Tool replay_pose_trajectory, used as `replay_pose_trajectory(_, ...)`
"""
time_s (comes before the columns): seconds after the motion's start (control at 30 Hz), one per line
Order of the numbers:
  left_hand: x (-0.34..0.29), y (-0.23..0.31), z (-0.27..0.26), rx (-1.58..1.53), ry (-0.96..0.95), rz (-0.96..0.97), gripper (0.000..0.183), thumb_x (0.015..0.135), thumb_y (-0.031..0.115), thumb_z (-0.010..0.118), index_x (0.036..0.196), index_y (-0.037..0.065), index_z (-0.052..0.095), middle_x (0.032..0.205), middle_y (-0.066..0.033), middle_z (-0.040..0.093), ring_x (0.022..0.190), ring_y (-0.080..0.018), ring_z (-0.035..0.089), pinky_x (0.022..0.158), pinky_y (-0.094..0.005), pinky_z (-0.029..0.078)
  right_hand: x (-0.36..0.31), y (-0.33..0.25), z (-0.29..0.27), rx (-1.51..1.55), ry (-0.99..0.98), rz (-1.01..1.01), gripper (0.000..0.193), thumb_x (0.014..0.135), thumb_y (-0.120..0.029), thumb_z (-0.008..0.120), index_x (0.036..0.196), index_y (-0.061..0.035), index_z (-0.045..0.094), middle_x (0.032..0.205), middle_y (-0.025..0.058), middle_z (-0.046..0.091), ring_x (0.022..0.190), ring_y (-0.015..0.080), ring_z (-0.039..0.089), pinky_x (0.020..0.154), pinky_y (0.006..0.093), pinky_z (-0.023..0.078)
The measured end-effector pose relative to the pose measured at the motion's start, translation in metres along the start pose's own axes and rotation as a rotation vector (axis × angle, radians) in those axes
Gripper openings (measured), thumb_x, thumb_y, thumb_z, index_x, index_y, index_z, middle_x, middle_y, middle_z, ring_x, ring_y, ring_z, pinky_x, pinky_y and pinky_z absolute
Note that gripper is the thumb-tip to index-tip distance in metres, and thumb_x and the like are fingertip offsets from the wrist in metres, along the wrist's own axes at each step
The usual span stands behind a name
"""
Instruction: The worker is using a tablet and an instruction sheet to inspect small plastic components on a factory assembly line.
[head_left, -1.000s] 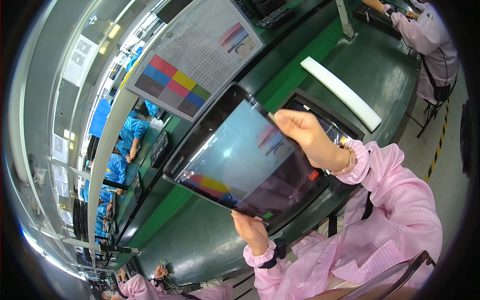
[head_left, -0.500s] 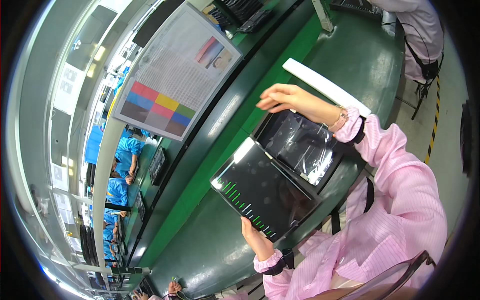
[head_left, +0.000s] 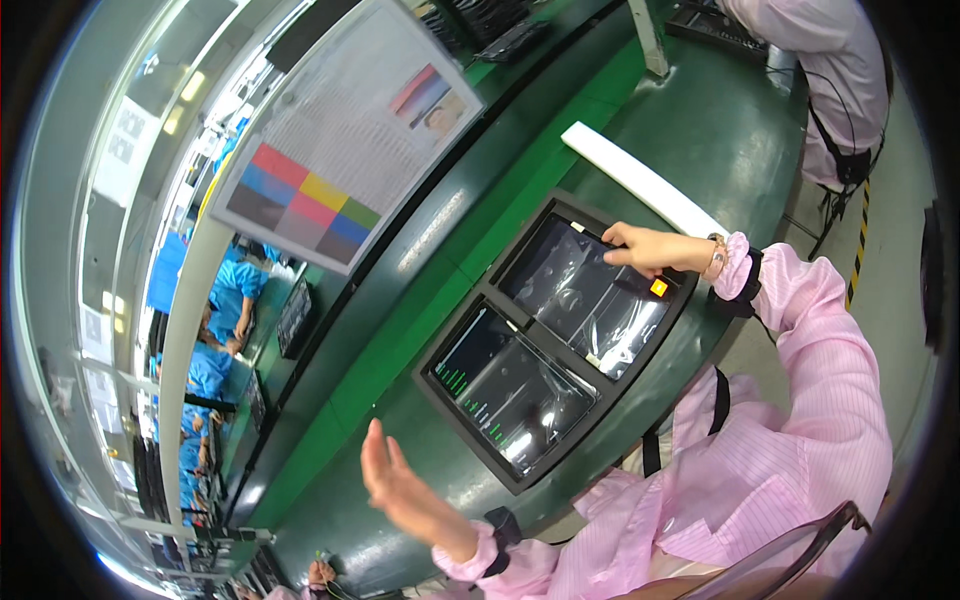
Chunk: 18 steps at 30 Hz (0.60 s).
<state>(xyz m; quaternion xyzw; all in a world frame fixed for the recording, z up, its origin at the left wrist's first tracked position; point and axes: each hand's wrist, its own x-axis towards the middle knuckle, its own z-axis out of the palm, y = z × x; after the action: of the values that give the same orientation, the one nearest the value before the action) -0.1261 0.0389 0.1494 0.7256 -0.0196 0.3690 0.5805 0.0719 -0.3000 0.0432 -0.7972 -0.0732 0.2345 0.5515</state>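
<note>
A dark two-compartment tray (head_left: 517, 325) rests on the green bench, with a flat display panel in each compartment. Lines of green and white text glow along one side of the left panel (head_left: 500, 395). The right panel (head_left: 570, 290), mostly dark and under shiny clear film, shows a small orange patch. My left hand (head_left: 400, 490) is raised off to the left of the tray, fingers spread and empty. Over the far right part of the right panel is my right hand (head_left: 645, 248), its fingers loosely bent with nothing visible in them; whether they touch the panel I cannot tell.
A long white bar (head_left: 640, 175) lies beyond the tray. A printed sheet with coloured blocks (head_left: 350, 140) hangs at the back left. A person in pink (head_left: 845, 90) is at the far right; people in blue (head_left: 235, 290) work at the left.
The left panel, tilted in my left hand before, now lies in the tray. My left hand has let go and moved left. My right hand has shifted right and lower; the orange patch now shows.
</note>
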Motion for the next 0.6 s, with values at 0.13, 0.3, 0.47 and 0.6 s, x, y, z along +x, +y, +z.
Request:
replay_pose_trajectory(0.13, -0.003, 0.074, -0.023, -0.305, -0.169, 0.432, 0.058, 0.095, 0.049, 0.028, 0.106, 0.0, 0.056, 0.113, -0.0143, 0.046, 0.112, -0.0244, 0.043, 0.099, -0.0458, 0.032, 0.012, -0.004, -0.01, 0.388, -0.009, 0.168, 0.048, 0.088, -0.028, 0.057, 0.121, 0.0012, 0.037, 0.069, 0.0003, 0.042, 0.043, 0.0049, 0.026, 0.038, 0.0212, 0.023)
replay_pose_trajectory(0.3, -0.022, 0.116, -0.016, -0.757, -0.472, 0.542, 0.054, 0.094, 0.049, 0.032, 0.111, 0.002, 0.053, 0.121, -0.0142, 0.043, 0.118, -0.0245, 0.04, 0.101, -0.046, 0.03, 0.013, -0.01, -0.021, 0.338, 0.048, 0.091, 0.04, 0.092, -0.032, 0.052, 0.11, 0.003, 0.05, 0.079, 0.0021, 0.052, 0.047, 0.0038, 0.028, 0.04, 0.0208, 0.024)
replay_pose_trajectory(0.47, -0.029, 0.132, 0.006, -0.872, -0.491, 0.537, 0.055, 0.094, 0.049, 0.032, 0.115, 0.003, 0.051, 0.125, -0.0144, 0.041, 0.12, -0.0251, 0.038, 0.102, -0.0459, 0.029, 0.02, -0.012, -0.008, 0.209, 0.044, -0.02, 0.037, 0.096, -0.033, 0.041, 0.095, -0.002, 0.062, 0.065, -0.0038, 0.055, 0.049, 0.0021, 0.036, 0.048, 0.02, 0.034)
replay_pose_trajectory(0.6, -0.028, 0.132, 0.013, -0.917, -0.509, 0.53, 0.055, 0.093, 0.05, 0.032, 0.117, 0.003, 0.049, 0.128, -0.0145, 0.039, 0.122, -0.0255, 0.037, 0.103, -0.0458, 0.027, 0.023, -0.003, 0.011, 0.254, 0.083, -0.086, 0.032, 0.098, -0.027, 0.04, 0.108, -0.0008, 0.055, 0.096, 0.0002, 0.059, 0.088, 0.0064, 0.051, 0.078, 0.0234, 0.044)
